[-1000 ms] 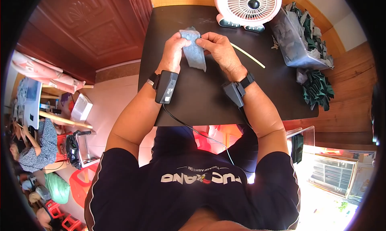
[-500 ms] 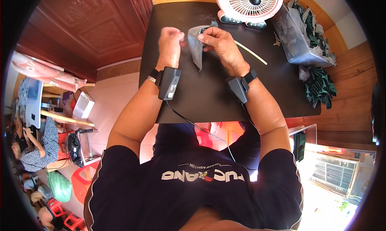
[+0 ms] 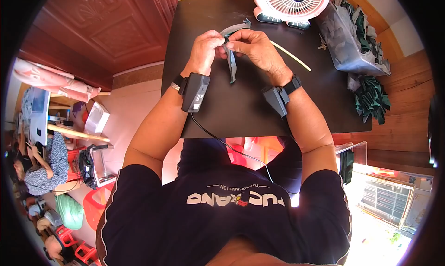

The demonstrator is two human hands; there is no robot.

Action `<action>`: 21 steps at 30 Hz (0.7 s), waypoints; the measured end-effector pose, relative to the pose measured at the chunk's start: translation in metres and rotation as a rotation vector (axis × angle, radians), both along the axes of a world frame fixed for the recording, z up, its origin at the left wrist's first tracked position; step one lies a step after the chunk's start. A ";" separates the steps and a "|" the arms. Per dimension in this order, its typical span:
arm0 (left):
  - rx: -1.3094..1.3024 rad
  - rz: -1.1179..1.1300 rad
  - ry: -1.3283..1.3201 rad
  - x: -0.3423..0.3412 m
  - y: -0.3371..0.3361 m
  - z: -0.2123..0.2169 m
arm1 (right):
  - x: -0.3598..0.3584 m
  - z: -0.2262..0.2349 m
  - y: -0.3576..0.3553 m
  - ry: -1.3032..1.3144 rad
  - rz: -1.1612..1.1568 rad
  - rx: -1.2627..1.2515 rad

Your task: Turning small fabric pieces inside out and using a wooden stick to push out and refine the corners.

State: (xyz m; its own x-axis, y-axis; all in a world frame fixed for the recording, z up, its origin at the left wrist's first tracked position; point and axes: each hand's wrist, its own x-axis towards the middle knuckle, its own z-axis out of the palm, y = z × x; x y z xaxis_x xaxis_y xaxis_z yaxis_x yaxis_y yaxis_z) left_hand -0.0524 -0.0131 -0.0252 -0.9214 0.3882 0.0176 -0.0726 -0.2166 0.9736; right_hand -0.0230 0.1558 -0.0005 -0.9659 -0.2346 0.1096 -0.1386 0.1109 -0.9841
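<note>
A narrow grey-blue fabric piece (image 3: 232, 70) is held between my two hands above the dark table. One end hangs down between the hands, and the other curves up and away to the right behind my fingers. My left hand (image 3: 204, 52) is closed, with thumb and fingers pinching the fabric near its middle. From the other side my right hand (image 3: 257, 50) pinches it too, thumb against forefinger, almost touching the left fingertips. The exact spot of the pinch is partly hidden by the fingers. Just right of my right hand lies a thin pale stick (image 3: 293, 57).
A pink and white fan (image 3: 296, 6) stands at the table's far edge. At the right, a clear plastic bin (image 3: 345, 50) holds grey and dark green fabric pieces, with a dark green bundle (image 3: 372, 99) beside it. A cable (image 3: 232, 149) hangs from my left wrist device across the near table edge (image 3: 259, 135).
My left hand, apart from the fabric before, has moved right and now grips it next to my right hand. The fabric looks narrower, drawn together at the fingers.
</note>
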 end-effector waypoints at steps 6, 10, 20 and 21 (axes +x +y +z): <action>0.101 0.074 0.043 0.002 0.008 0.000 | -0.001 -0.003 0.005 -0.208 -0.027 -0.190; 0.075 0.070 0.106 0.000 0.008 -0.003 | 0.003 0.006 -0.003 -0.174 -0.088 -0.162; 0.133 0.091 -0.127 0.003 0.005 0.005 | -0.006 -0.011 -0.002 -0.025 -0.013 -0.400; 0.155 0.084 -0.138 0.000 0.003 0.002 | -0.006 -0.012 -0.003 -0.024 -0.012 -0.400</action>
State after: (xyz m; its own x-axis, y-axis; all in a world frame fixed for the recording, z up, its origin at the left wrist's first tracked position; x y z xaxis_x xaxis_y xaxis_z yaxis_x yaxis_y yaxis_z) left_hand -0.0522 -0.0104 -0.0228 -0.9482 0.3123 -0.0578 -0.1784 -0.3735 0.9103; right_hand -0.0291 0.1523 -0.0130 -0.9718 -0.1667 0.1669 -0.1156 -0.2804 -0.9529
